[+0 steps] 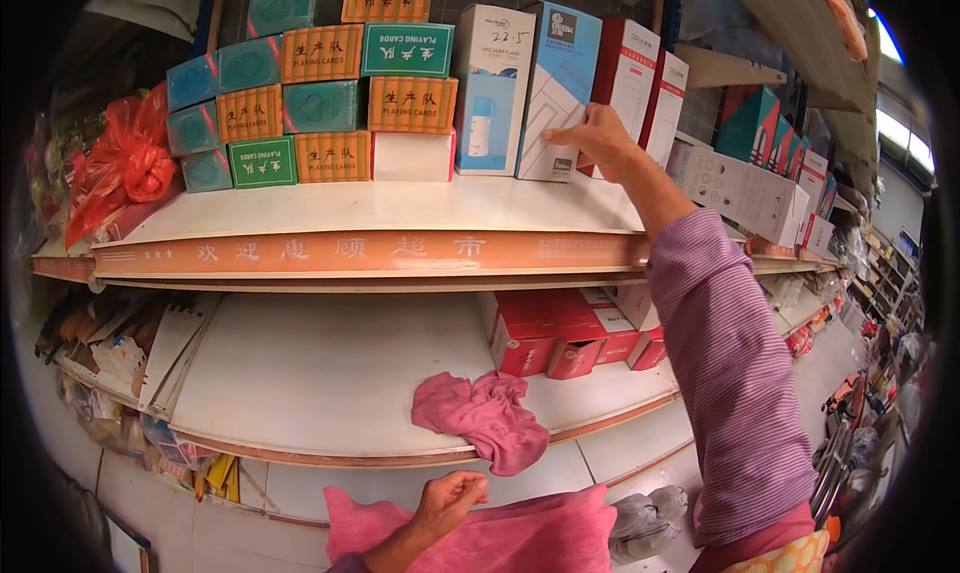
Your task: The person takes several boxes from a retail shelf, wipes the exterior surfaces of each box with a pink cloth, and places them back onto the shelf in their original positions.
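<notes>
My right hand [600, 141] grips the right edge of a blue and grey bottle box [556, 85], which stands upright on the upper shelf. Left of it stands a white and blue vacuum flask box [491, 92]; red and white boxes [630, 85] stand on its right. Low in the view, my left hand [450, 498] has its fingers curled, with nothing seen in it, over a pink cloth [517, 532]. A crumpled pink rag [487, 419] lies on the lower shelf and hangs over its front edge.
Stacked playing card boxes [322, 55] stand at the left of the upper shelf, beside a red plastic bag [139, 156]. Red boxes [525, 340] sit on the lower shelf. A white box [739, 186] lies at the right. The upper shelf's orange edge strip [360, 252] juts out between the two levels.
</notes>
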### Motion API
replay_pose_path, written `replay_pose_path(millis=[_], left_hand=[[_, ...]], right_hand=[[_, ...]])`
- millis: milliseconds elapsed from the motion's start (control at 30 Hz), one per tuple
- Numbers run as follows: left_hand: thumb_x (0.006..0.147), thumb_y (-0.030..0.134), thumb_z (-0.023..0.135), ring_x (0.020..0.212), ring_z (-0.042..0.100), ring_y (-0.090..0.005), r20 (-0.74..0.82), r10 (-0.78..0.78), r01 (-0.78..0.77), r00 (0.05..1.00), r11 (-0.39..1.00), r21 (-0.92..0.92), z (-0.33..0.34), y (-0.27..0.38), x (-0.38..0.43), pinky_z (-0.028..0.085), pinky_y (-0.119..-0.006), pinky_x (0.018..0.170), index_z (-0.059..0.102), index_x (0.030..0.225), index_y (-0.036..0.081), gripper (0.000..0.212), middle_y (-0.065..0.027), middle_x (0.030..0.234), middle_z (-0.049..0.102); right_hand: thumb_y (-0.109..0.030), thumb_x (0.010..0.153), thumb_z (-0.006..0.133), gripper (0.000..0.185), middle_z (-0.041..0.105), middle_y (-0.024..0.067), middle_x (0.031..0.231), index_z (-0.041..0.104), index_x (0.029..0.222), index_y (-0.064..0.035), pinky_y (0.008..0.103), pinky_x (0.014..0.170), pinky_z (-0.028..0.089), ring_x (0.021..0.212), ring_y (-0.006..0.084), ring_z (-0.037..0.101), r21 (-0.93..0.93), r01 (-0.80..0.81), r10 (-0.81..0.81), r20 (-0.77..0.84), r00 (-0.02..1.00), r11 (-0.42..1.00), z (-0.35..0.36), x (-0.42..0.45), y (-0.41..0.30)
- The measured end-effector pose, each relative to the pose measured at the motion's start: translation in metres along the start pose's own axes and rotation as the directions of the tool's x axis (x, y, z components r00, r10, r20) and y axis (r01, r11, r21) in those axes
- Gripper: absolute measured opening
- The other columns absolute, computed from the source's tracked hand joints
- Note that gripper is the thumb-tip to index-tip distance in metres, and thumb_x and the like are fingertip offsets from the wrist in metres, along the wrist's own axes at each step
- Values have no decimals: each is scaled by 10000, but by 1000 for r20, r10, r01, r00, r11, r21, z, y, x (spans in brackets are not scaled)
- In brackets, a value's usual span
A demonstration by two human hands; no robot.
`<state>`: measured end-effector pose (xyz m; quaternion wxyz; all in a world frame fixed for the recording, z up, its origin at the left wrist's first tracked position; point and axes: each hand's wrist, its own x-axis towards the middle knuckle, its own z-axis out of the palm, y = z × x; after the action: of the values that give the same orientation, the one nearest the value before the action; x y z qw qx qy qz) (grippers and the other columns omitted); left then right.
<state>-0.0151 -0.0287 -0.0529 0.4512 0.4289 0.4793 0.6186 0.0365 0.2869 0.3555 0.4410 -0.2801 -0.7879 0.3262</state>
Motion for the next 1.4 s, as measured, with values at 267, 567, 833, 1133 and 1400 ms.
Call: replay_pose_path(millis=[267,567,833,1133,1400], left_hand=[[954,119,611,822,660,-139,-4,-49,49,999,998,-44,1,6,-1,557,-283,786,609,1097,-76,243,-105,914,669],[966,155,593,796,666,-161,-23,-52,52,998,999,11,7,-1,10,552,-290,754,608,1075,-64,245,-115,864,678],[947,140,624,787,667,-151,-53,-74,75,996,997,25,0,-11,9,556,-278,750,617,1068,-52,226,-94,864,675],[942,132,621,783,669,-138,-18,59,-57,998,992,113,14,-17,9,556,-271,733,624,1057,-52,218,-81,895,690],[945,172,633,824,673,-155,25,-85,79,996,978,192,32,-29,19,559,-279,765,624,1097,-55,273,-90,907,689]], right_hand=[[-126,757,793,399,654,190,953,573,1039,51,353,650,489,855,276,651,-40,5,-4,19,1000,999,9,2,3],[-109,777,761,436,608,229,1041,560,1094,112,377,861,492,993,299,615,-141,66,-60,43,997,988,-14,-31,-16],[-50,783,710,332,699,165,912,652,1109,-35,310,697,538,779,240,690,-5,577,-575,-67,815,817,26,-227,-20],[-52,835,703,245,687,102,772,677,1067,19,277,568,499,639,141,635,285,177,-186,2,983,942,105,-370,119],[-84,888,682,170,687,49,777,686,986,56,221,604,511,690,80,631,560,-461,444,176,878,689,120,-420,206]])
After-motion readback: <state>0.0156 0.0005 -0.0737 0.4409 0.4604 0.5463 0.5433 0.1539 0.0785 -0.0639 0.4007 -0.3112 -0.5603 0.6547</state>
